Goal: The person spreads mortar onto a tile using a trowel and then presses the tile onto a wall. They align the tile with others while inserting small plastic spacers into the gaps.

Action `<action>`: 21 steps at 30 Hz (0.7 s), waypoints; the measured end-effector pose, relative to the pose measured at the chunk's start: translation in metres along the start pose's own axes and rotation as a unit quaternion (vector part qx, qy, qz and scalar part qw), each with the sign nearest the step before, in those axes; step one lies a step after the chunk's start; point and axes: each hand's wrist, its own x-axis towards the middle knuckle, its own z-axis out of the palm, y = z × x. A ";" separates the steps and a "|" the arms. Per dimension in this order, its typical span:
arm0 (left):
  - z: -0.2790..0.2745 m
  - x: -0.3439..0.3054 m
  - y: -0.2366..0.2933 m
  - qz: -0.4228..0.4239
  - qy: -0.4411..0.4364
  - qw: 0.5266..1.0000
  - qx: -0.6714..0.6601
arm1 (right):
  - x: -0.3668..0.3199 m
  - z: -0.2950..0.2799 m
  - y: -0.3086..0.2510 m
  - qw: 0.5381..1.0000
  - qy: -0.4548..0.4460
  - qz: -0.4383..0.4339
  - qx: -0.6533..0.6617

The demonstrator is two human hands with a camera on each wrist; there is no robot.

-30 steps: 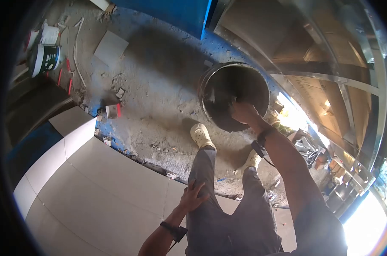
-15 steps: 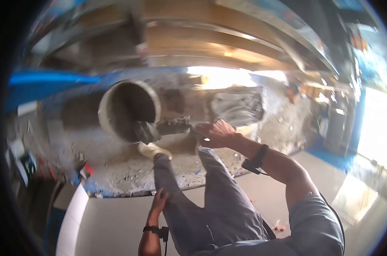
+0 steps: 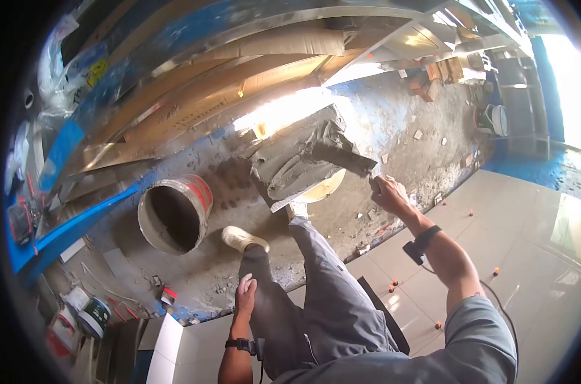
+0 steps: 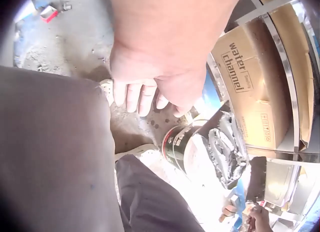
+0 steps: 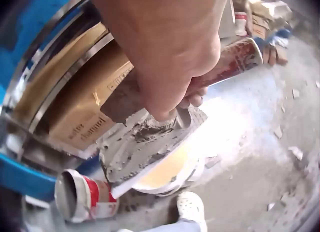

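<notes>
In the head view my right hand [image 3: 390, 194] grips the handle of a flat metal trowel [image 3: 343, 157], whose blade lies over grey wet mortar. The mortar [image 3: 297, 153] is spread on a tile [image 3: 279, 205] that rests on a round bucket [image 3: 326, 188]. The right wrist view shows my right hand [image 5: 172, 67] curled round the reddish handle [image 5: 232, 64]. My left hand [image 3: 245, 296] rests by my left thigh, holding nothing; the left wrist view shows its fingers [image 4: 134, 96] hanging loose.
A mortar-stained bucket [image 3: 198, 192] lies open toward me, left of the tile. Cardboard boxes [image 3: 239, 86] fill a metal rack at the back. Pale floor tiles [image 3: 463, 224] with orange spacers [image 3: 496, 272] lie at right, and tubs [image 3: 93, 317] stand at lower left.
My right hand has come out of the bucket and moved right, carrying the trowel over to the tile. The head view has swung right. My left hand stays by the thigh.
</notes>
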 end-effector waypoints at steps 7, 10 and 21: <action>-0.011 0.024 -0.029 -0.002 -0.074 0.997 0.014 | 0.014 0.101 -0.059 0.646 -0.071 0.357 0.671; -0.036 0.030 -0.055 -0.028 -0.058 0.996 0.068 | -0.003 0.143 -0.106 0.680 -0.115 0.310 0.655; -0.088 0.007 -0.021 -0.088 0.025 0.982 0.167 | -0.012 0.065 -0.009 0.991 -0.011 0.115 -0.070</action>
